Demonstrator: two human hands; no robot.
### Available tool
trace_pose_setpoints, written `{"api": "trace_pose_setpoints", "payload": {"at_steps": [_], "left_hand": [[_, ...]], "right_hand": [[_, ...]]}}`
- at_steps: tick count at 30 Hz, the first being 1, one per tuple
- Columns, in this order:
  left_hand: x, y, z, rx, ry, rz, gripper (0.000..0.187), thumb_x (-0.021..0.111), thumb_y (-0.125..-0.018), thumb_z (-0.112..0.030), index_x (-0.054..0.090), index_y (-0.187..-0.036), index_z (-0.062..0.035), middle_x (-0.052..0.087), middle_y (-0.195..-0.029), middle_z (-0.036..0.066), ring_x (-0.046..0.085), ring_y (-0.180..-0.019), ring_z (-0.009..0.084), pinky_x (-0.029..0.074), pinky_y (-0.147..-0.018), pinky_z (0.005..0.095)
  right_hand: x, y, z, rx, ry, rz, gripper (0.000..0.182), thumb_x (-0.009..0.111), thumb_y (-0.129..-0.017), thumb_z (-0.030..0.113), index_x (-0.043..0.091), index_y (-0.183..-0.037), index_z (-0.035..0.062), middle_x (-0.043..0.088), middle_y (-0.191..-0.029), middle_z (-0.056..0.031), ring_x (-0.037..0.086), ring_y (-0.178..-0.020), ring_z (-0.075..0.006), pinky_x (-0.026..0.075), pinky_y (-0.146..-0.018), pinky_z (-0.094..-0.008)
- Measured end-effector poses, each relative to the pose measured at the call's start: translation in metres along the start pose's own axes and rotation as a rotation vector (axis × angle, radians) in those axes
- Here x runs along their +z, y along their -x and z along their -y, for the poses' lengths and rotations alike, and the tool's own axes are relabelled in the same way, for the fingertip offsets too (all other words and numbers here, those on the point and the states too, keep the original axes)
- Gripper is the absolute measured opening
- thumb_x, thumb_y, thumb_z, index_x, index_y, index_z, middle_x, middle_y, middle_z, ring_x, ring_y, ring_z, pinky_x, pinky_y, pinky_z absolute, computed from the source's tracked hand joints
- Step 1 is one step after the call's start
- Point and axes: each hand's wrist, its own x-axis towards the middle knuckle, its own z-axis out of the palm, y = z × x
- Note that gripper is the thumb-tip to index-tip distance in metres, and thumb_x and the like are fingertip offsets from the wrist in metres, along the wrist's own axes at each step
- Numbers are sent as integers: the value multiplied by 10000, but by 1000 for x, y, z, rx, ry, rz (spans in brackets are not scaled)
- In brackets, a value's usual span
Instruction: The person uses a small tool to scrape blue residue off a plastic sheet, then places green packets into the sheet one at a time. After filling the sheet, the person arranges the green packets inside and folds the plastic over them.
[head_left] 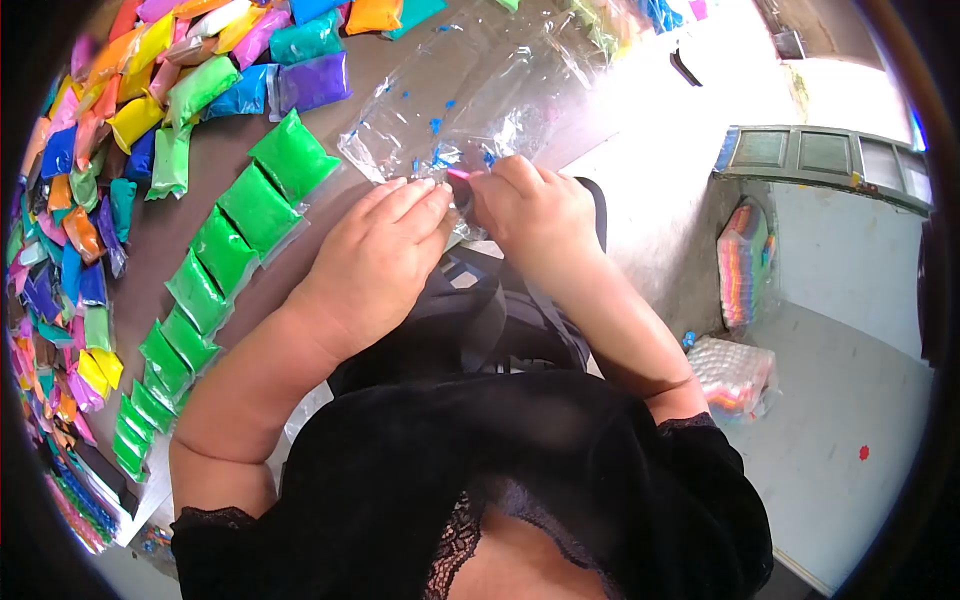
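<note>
A clear plastic bag [490, 95] with small blue bits on it lies at the table's near edge. My left hand [390, 240] rests on the bag's near edge, its fingers together. Close to its right, my right hand [530, 210] is closed at the same edge, by a small pink thing [459, 174] at its fingertips. The fingers hide what else it grips. Left of my left hand, a row of green packets [258, 208] in clear wrapping runs down the brown table [375, 75].
Many coloured packets [150, 60] are heaped along the far left. On the right, wrapped multicoloured stacks [738, 270] and a pale bundle [728, 370] stand on the floor near a grey-green cabinet [830, 155]. A red spot [864, 453] marks the pale surface at the lower right.
</note>
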Motion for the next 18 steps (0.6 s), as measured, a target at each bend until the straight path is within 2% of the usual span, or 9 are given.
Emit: {"api": "trace_pose_setpoints", "payload": {"at_steps": [5, 9, 11, 15, 18], "left_hand": [[1, -1, -1, 18, -68, 27, 281, 605, -868, -106, 682, -1103, 26, 643, -1234, 132, 601, -1179, 292, 460, -1056, 422], [2, 0, 0, 13, -31, -11, 264, 616, -867, -97, 682, -1087, 33, 645, -1226, 133, 612, -1153, 301, 472, -1038, 428], [1, -3, 1, 22, 0, 3, 242, 630, -865, -85, 683, -1068, 37, 651, -1202, 134, 622, -1127, 307, 485, -1018, 432], [0, -5, 0, 34, -9, -15, 223, 633, -866, -73, 679, -1052, 40, 655, -1178, 139, 626, -1118, 310, 489, -1011, 431], [3, -3, 4, 42, 28, -37, 234, 657, -837, -42, 679, -1057, 34, 655, -1168, 145, 627, -1113, 312, 489, -1010, 426]], "right_hand": [[-3, -9, -4, -1, 103, 0, 65, 686, -794, 171, 632, -813, 142, 539, -800, -23, 655, -655, -200, 529, -557, -373], [-3, -2, 0, -55, 27, -1, 73, 693, -787, 171, 628, -810, 147, 542, -799, -23, 654, -647, -205, 529, -555, -371], [-2, -5, -1, 60, 39, 27, 102, 712, -770, 179, 624, -807, 144, 547, -804, -27, 657, -661, -214, 532, -563, -370], [-5, -8, -10, 126, 118, 36, 121, 728, -775, 185, 624, -811, 134, 551, -809, -38, 655, -664, -230, 531, -563, -369], [-11, 5, 1, 122, -36, 39, 121, 724, -816, 192, 625, -831, 125, 549, -808, -51, 652, -664, -247, 531, -561, -376]]}}
